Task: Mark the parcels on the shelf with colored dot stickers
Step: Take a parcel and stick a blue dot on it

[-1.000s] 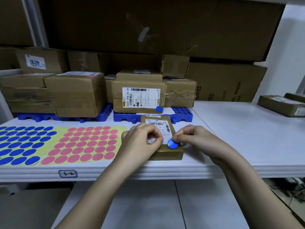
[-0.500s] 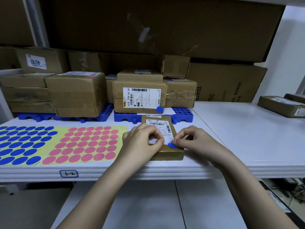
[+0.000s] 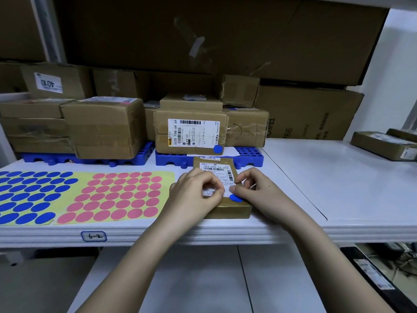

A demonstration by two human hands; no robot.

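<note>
A small flat brown parcel (image 3: 228, 208) with a white label lies near the front edge of the white shelf (image 3: 338, 184). My left hand (image 3: 194, 195) rests curled on its left side and holds it down. My right hand (image 3: 261, 193) is curled at its right side, thumb tip touching the top edge of a blue dot sticker (image 3: 235, 198) that lies flat on the parcel's near right corner. Left of the parcel lie a sheet of pink dots (image 3: 117, 197) and a sheet of blue dots (image 3: 33, 195).
Behind, a labelled box (image 3: 191, 134) bearing a blue dot (image 3: 218, 149) stands on a blue pallet (image 3: 250, 154), with several more cartons stacked around. Two flat parcels (image 3: 383, 145) lie at the far right. A tag reading 6-2 (image 3: 93, 236) is on the shelf edge.
My right hand has brought the blue sticker down from a raised pinch onto the parcel's corner, where it now lies flat. My left hand has stayed on the parcel.
</note>
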